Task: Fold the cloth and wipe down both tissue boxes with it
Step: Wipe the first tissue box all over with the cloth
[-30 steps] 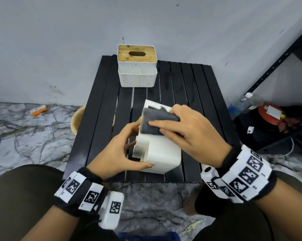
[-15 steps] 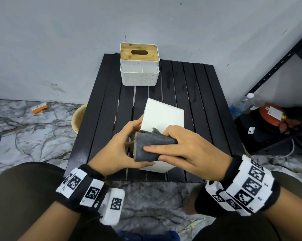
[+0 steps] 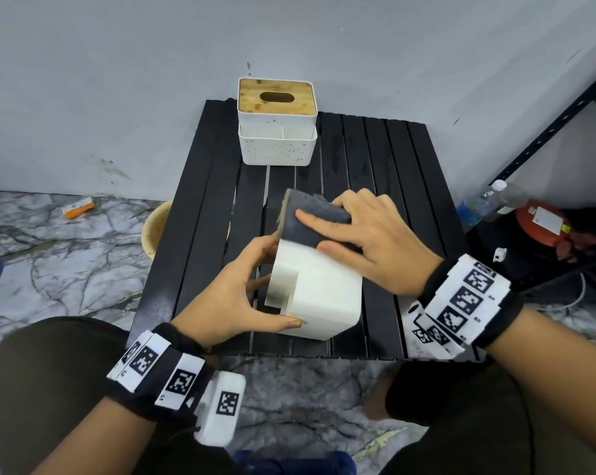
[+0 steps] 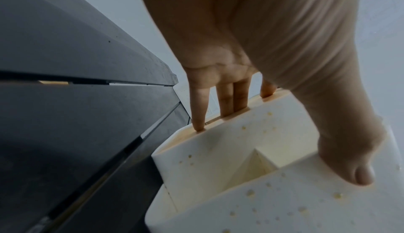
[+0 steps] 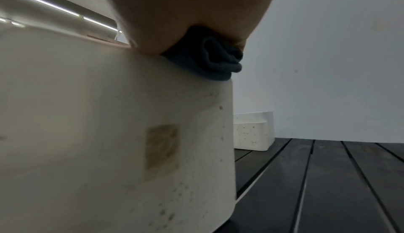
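While the black slatted table (image 3: 406,159) carries both boxes, the near white tissue box (image 3: 324,299) lies tipped, apparently on its side, gripped by the left hand (image 3: 228,296); the right hand (image 3: 372,241) presses the folded dark cloth (image 3: 310,221) onto its far end with nearly straight fingers.

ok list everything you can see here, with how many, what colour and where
near tissue box: 1, white, on its side, table front
far tissue box: 1, white, wooden lid, table back
cloth: 1, dark grey, folded, on near tissue box
table: 1, black, slatted
bowl: 1, tan, floor left of table
bottle: 1, clear, right of table
hands: left hand grips near tissue box; right hand presses cloth
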